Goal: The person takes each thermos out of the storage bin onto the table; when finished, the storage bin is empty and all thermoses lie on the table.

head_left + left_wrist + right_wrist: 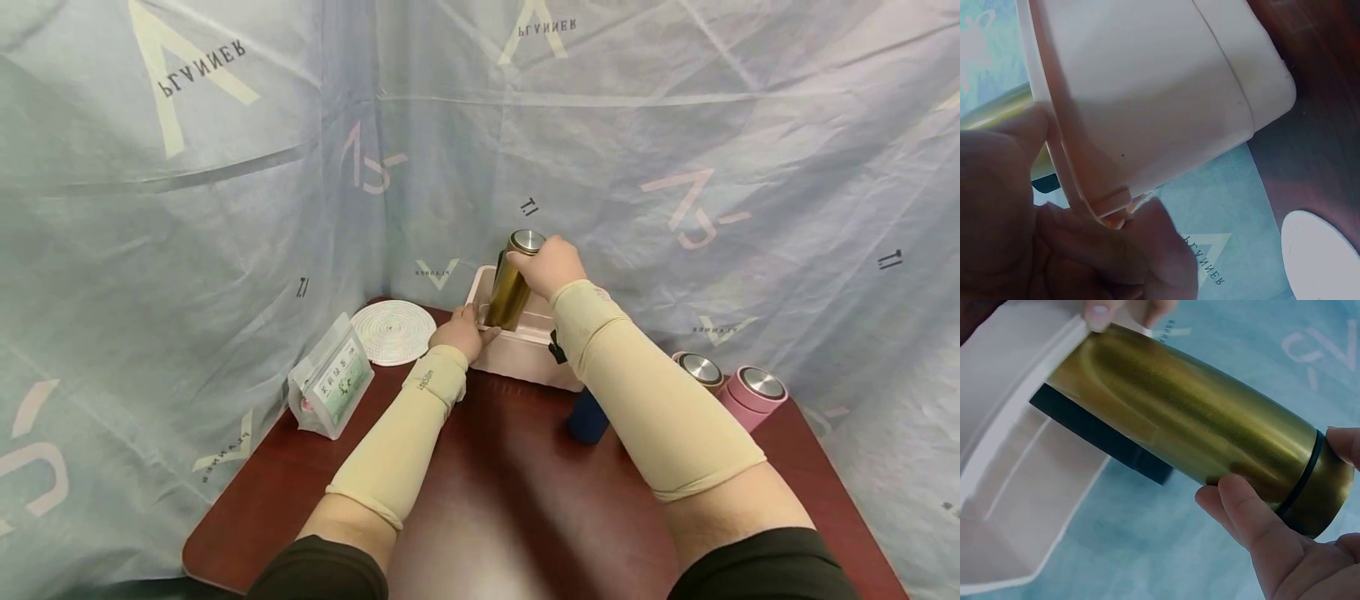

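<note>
The red-brown table (pixel 465 508) carries a pale pink bin (pixel 521 360), open at the top. Left of it lie a round white woven placemat (pixel 392 332) and a standing pouch (pixel 336 383); to the right are a pink flask (pixel 750 400) and a blue cylinder (pixel 587 419), partly behind the forearm. A gold flask (pixel 513 292) leans tilted, its lower end inside the bin behind the near rim, beside a slim dark object (pixel 1100 434). The right hand (pixel 551 268) grips its upper end, fingers (pixel 1249 512) and thumb parted by the flask's width. The left hand (pixel 459 335) holds the bin's rim, thumb over it and fingers curled; whether the thumb touches the flask cannot be told.
</note>
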Demonstrator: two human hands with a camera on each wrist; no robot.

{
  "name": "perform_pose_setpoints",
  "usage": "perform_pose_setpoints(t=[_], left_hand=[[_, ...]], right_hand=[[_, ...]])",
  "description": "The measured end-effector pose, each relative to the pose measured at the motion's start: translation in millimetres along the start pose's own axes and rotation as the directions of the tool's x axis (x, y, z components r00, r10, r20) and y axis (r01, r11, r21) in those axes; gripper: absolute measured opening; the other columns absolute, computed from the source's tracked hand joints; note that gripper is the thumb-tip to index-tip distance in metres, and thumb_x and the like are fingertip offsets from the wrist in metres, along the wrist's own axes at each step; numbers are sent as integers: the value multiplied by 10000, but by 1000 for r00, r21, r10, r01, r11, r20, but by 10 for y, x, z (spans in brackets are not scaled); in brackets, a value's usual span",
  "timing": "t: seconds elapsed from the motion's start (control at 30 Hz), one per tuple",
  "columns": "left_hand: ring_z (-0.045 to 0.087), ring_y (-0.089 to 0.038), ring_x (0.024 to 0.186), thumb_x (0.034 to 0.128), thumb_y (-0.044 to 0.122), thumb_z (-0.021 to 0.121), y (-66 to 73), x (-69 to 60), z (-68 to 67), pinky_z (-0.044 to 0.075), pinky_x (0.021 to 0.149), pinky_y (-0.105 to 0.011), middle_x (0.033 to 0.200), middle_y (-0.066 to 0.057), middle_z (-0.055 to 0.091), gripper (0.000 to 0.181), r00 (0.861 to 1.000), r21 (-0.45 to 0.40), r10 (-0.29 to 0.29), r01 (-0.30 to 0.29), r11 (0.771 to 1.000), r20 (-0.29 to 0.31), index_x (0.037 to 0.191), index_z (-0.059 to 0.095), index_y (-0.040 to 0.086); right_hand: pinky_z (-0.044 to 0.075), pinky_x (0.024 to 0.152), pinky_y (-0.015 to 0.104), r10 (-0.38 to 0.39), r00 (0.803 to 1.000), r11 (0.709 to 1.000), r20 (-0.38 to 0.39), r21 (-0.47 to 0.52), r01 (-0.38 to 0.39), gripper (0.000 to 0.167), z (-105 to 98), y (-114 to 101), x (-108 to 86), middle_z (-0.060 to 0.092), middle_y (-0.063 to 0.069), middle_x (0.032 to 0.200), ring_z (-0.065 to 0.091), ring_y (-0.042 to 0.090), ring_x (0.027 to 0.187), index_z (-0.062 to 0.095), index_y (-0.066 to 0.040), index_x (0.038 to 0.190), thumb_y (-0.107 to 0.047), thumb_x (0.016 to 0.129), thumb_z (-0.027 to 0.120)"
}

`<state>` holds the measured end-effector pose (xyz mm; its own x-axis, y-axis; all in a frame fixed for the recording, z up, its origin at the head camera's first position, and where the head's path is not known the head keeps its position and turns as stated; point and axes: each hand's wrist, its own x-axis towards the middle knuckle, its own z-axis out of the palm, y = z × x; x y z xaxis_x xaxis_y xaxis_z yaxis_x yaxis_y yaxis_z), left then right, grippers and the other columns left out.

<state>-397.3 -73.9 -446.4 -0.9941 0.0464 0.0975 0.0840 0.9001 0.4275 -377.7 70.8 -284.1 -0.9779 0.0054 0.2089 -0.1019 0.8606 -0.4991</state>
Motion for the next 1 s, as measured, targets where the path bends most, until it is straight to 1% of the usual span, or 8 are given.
perform_pose_setpoints(t=[0.1,0.23,0.3,0.37,0.6,0.77,0.9,1.0], left_hand=[[672,-329,970,946,675,478,-6,0,7,544,776,-497,1404,-104,483,776,1000,2,3,-3,1000,-1,1507,382,146],[670,-331,979,950,664,485,-5,-4,0,540,786,-501,1390,-109,488,761,1000,-2,4,-4,1000,-3,1499,389,147],[669,-333,982,950,660,487,-1,-8,-6,538,791,-503,1390,-111,486,761,1000,-3,5,-5,1000,-2,1502,386,147],[667,-332,987,952,662,482,0,-8,-10,537,794,-501,1406,-110,474,771,1000,-2,6,-6,1000,2,1515,369,148],[662,-325,1014,947,679,473,-6,-4,0,537,800,-493,1460,-96,436,800,1000,-1,-11,11,1000,16,1543,331,165],[658,-334,1028,950,666,488,-9,8,11,533,805,-501,1506,-94,401,803,1000,-25,-12,12,1000,28,1557,316,170],[652,-338,1048,945,674,487,-14,27,20,531,821,-499,1522,-91,389,819,999,-25,-18,19,1000,34,1565,306,171],[647,-337,1061,941,673,499,-12,28,10,529,827,-494,1502,-92,410,811,999,-23,-22,22,999,28,1555,323,173]], right_hand=[[512,799,467,-13,1000,1000,-11,11,13,583,-93,-4,-13,628,206,1050,630,349,909,589,57,1116,-492,923,633],[503,823,478,-32,999,999,-28,-1,32,583,-194,-18,-24,634,220,1064,626,361,928,602,56,1093,-501,921,628],[499,838,484,-39,999,999,-35,-7,38,590,-242,-24,-36,633,224,1077,625,367,947,605,56,1094,-506,919,626],[493,846,483,-36,999,999,-35,-7,36,614,-296,-29,-58,617,219,1096,614,365,963,578,61,1134,-511,918,623],[491,816,474,-36,999,999,-39,-11,36,626,-472,-24,-138,612,178,1052,604,338,918,560,42,1144,-535,907,619],[475,839,484,-50,998,999,-34,-17,50,632,-620,-25,-256,606,166,1069,595,337,940,560,19,1153,-562,908,603],[468,811,468,-61,998,998,-13,-19,61,619,-723,-21,-360,597,146,1077,583,324,924,576,-16,1143,-587,905,593],[461,794,465,-78,997,997,-4,-20,78,620,-797,-25,-435,599,144,1079,576,320,917,589,-26,1137,-600,902,591]])
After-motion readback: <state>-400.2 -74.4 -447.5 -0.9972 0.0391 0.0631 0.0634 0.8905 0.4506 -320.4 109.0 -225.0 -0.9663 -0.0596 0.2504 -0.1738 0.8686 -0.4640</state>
